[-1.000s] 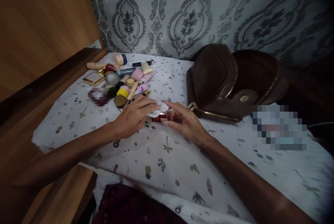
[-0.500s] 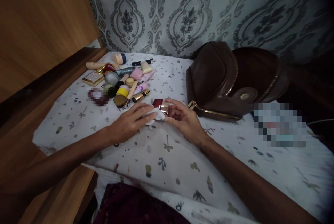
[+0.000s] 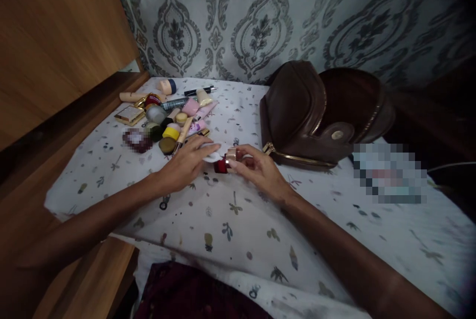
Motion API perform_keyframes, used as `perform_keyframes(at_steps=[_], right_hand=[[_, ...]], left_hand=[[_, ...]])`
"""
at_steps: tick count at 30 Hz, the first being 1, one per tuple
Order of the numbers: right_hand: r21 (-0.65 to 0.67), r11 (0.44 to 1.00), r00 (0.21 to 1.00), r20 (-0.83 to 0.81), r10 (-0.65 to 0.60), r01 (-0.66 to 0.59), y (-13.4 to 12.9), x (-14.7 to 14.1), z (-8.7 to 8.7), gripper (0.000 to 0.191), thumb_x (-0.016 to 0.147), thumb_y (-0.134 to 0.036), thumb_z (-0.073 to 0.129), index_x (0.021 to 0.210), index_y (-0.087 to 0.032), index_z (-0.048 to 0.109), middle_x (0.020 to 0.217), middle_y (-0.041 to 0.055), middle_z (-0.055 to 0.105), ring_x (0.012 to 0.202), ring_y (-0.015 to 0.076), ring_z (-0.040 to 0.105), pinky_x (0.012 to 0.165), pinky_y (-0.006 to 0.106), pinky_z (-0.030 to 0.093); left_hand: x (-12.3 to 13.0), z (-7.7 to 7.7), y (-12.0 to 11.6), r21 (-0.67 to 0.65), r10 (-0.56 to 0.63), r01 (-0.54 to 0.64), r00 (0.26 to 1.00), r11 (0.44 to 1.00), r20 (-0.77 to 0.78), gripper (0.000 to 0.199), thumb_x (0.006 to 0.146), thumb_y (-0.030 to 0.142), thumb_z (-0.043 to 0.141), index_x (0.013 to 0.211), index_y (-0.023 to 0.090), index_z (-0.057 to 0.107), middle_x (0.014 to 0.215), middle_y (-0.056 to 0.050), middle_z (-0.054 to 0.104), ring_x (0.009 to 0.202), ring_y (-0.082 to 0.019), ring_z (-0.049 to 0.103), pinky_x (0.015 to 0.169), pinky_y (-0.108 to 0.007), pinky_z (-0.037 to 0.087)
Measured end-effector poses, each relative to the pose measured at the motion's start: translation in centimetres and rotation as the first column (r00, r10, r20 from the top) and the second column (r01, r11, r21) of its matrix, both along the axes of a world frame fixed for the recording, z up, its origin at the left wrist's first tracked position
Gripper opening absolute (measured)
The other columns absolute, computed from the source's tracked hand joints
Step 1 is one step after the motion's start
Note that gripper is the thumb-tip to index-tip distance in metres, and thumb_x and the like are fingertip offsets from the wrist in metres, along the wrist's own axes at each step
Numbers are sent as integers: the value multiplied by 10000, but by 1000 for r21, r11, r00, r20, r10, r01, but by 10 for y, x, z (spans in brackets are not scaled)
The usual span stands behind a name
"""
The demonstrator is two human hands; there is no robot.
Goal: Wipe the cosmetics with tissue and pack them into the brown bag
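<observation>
My right hand (image 3: pixel 260 170) grips a small red bottle (image 3: pixel 220 165) by its shiny rose-gold cap (image 3: pixel 231 155), between thumb and fingers. The bottle points left, toward my other hand. My left hand (image 3: pixel 191 163) is closed on a white wipe (image 3: pixel 211 152), whose edge lies right beside the bottle; whether the two touch is hard to see. Just behind my left hand is a group of cosmetics, among them a yellow-banded jar (image 3: pixel 170 133), an olive-lidded jar (image 3: pixel 167 145), a beige tube (image 3: pixel 185 130) and a pink jar (image 3: pixel 191 106).
A dark brown leather bag (image 3: pixel 293 116) with gold zips stands open at the right rear. Beside it lies a blurred-out item (image 3: pixel 390 173). A gold compact (image 3: pixel 130 115) sits at the far left. Wooden furniture (image 3: pixel 67 51) borders the left side, patterned wall behind.
The bottle has been turned over in my right hand, its red part now lower and facing left. My left hand has drawn slightly back with the wipe. The whole view has shifted a little.
</observation>
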State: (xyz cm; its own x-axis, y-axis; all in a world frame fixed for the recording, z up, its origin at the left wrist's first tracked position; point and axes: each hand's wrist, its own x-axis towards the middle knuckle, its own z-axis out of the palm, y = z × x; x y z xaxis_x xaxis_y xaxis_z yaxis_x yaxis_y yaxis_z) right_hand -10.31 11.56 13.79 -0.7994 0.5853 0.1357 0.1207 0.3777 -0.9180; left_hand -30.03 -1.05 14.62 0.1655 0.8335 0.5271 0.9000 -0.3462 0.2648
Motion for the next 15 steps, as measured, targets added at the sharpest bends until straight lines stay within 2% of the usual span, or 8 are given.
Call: perform_keyframes(at_steps=[2,4,6,10,15], right_hand=[[37,999,1000,-20,-19,20,0,0,0,411,845,-507,638,1117,-200,618,964,47,630,679,143,593,566,262,474],[32,999,999,-35,-15,16,-1,1,-1,487,861,-490,626,1258,-214,564,972,42,624,657,135,579,584,278,483],[15,1000,999,-47,16,-15,-1,1,-1,506,885,-481,599,1318,-228,529,946,30,620,635,129,576,591,284,485],[-33,999,996,-85,38,-41,1,1,-3,446,904,-504,572,1246,-218,571,809,0,604,611,133,591,564,272,482],[-179,984,995,-95,-10,-7,6,-4,-6,470,881,-562,586,1197,-214,590,678,-32,583,557,137,579,512,261,481]], left_hand=[[-1,1,3,-31,27,-26,999,999,32,562,822,-44,416,1310,193,566,1208,-95,587,1137,-214,571,981,-413,515],[0,3,4,-34,28,-26,999,999,45,553,823,-42,419,1300,188,578,1202,-95,588,1129,-214,576,978,-411,515],[3,5,3,-16,-7,7,1000,1000,30,528,850,-29,415,1308,183,572,1208,-105,587,1135,-220,570,973,-413,516],[10,6,-4,21,-69,70,996,997,-49,513,908,-6,399,1356,209,526,1265,-130,569,1181,-239,541,993,-459,500],[15,1,-10,105,-103,122,980,987,-168,507,946,14,409,1413,205,460,1279,-172,564,1241,-269,512,1015,-515,487]])
